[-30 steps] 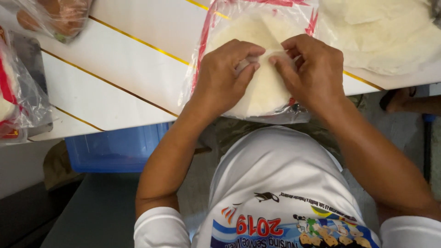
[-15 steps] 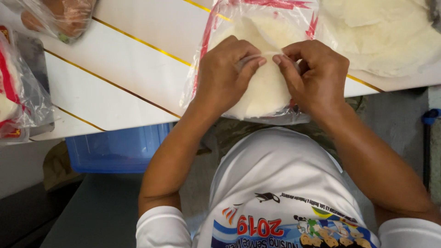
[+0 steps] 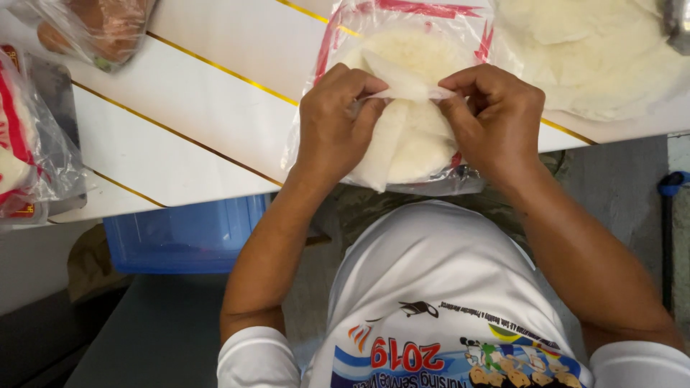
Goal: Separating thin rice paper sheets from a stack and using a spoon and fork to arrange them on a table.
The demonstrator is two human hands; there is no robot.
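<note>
The white table (image 3: 215,108) carries a clear bag (image 3: 402,21) with a stack of round white wrappers (image 3: 410,144) at its near edge. My left hand (image 3: 338,122) and right hand (image 3: 496,118) are each pinched shut on the top sheet (image 3: 402,79), lifted off the stack. I judge slow, even peeling from the edge keeps it from tearing.

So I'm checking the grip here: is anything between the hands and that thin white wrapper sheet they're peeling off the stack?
Nothing visible. The left hand and right hand both pinch the thin white wrapper sheet directly, lifting it above the round white stack lying on the clear red-printed plastic bag.
</note>
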